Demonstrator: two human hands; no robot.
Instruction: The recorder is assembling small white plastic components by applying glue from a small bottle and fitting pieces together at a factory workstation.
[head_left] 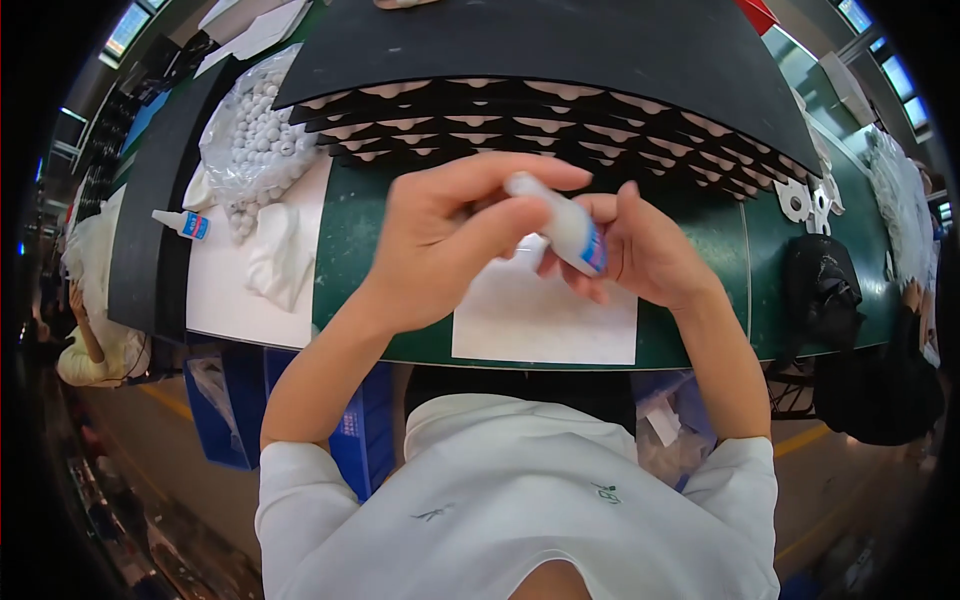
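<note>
Pinching a small white glue bottle (560, 225) between thumb and fingers, the left hand (440, 240) is closed on its upper end, while the right hand (640, 250) is closed around its lower part with the blue label; probably one hand steadies the bottle so the other can work at its tip. The bottle sits tilted in the air, just above a white paper sheet (545, 320) that lies at the near edge of the green tabletop (350, 250). Behind the bottle, stacked black sheets with scalloped edges (560, 110) take much room. Far left of the bottle lie a second glue bottle (182, 223) and a bag of white balls (255, 135). Free space remains mostly around the paper.
</note>
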